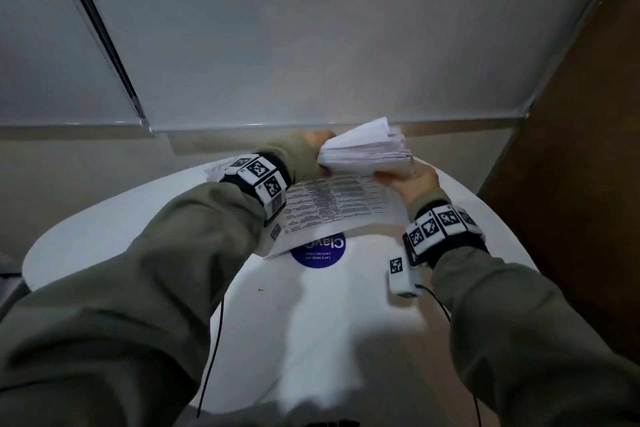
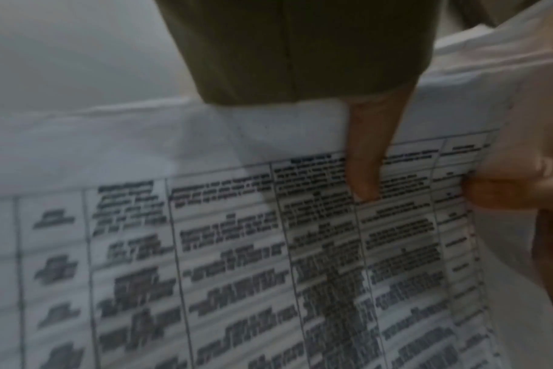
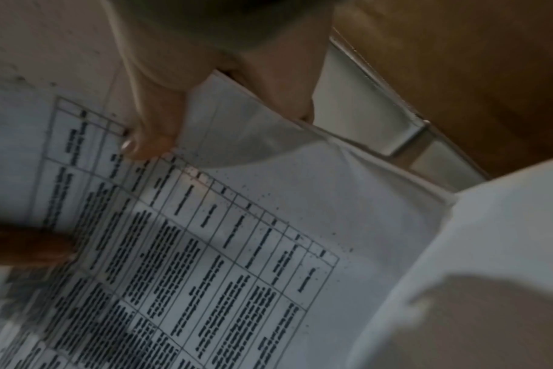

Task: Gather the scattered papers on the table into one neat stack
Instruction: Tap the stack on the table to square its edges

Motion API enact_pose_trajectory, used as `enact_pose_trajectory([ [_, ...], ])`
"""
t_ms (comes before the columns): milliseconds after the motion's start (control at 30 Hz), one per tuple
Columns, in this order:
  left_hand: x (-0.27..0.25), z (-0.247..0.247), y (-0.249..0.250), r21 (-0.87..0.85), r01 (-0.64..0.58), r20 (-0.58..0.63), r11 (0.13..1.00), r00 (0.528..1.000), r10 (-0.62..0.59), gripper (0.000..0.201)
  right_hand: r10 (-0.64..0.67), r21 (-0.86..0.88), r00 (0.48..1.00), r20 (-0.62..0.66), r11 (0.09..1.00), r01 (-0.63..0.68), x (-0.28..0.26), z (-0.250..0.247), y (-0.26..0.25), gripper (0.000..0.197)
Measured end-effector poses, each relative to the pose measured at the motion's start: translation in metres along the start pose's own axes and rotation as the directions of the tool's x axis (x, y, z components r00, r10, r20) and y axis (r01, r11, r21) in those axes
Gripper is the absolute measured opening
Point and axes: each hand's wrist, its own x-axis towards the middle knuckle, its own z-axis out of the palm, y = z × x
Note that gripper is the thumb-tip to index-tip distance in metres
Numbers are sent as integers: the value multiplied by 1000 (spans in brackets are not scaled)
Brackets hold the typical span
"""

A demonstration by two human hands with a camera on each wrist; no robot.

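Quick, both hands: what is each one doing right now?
Left hand: grips the paper bundle at its left end.
Right hand: grips the same bundle from below right.

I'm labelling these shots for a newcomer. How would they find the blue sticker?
Start at the round white table and look at its middle. The blue sticker, a dark blue circle with white lettering, peeks from under the printed sheet. It is the only coloured thing there.

Two hands, one sheaf of papers (image 1: 367,149), one printed sheet (image 1: 332,208), one round blue sticker (image 1: 320,253), one white table (image 1: 138,239)
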Motion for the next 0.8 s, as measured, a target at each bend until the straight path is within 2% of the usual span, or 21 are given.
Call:
enact_pose_trajectory([
  [33,2,0,-2,9,17,-22,1000,1000,-16,44,-33,-3,999,-21,999,33,0,2,-8,24],
  [100,3,2,-5,-80,59,-78,995,995,-65,37,-156,-71,979,-134,986,148,4,5,-16,56],
  [167,1,1,-11,-337,104,-157,936,974,-165,40,-324,-256,898,-298,933,251,11,2,-19,83],
  [200,-1,-1,-17,-496,120,-183,860,954,-238,45,-332,-265,854,-400,934,239,14,-2,-18,95],
  [233,-6,-5,-22,-635,126,-193,762,929,-315,49,-288,-206,823,-489,955,212,16,-6,-16,107],
  [267,-10,-7,-28,-739,128,-184,662,906,-381,52,-177,-95,838,-517,984,149,16,-9,-14,116],
  [300,-14,-8,-33,-805,129,-163,579,891,-424,52,-75,7,875,-478,996,89,19,-9,-10,120],
  [367,-20,-6,-40,-882,159,-83,444,875,-477,56,76,201,981,-181,979,-39,18,-3,-7,116],
  [400,-23,-4,-39,-894,183,-48,408,868,-495,64,100,257,994,-37,963,-87,16,1,-7,114],
  [433,-25,-1,-38,-885,223,-21,408,857,-515,77,92,271,996,19,958,-93,18,4,-7,116],
  [500,-33,-3,-29,-792,331,11,513,848,-529,93,47,209,998,-39,977,-38,29,7,-2,123],
  [533,-34,-2,-27,-729,368,-16,577,834,-551,87,11,159,996,-89,987,3,34,8,0,121],
  [567,-32,-1,-27,-729,366,-37,578,822,-568,80,-23,106,991,-129,994,37,32,11,-5,111],
  [633,-32,0,-22,-808,325,-31,492,810,-585,79,-86,55,977,-193,994,98,19,18,-16,85],
  [667,-34,3,-22,-837,293,-44,463,806,-590,80,-102,53,971,-215,992,116,16,20,-16,79],
  [733,-39,9,-23,-875,226,-77,428,808,-584,84,-115,81,969,-220,987,136,10,24,-10,79],
  [800,-44,20,-26,-905,188,-61,381,830,-555,102,-129,73,971,-201,987,146,8,24,1,75],
])
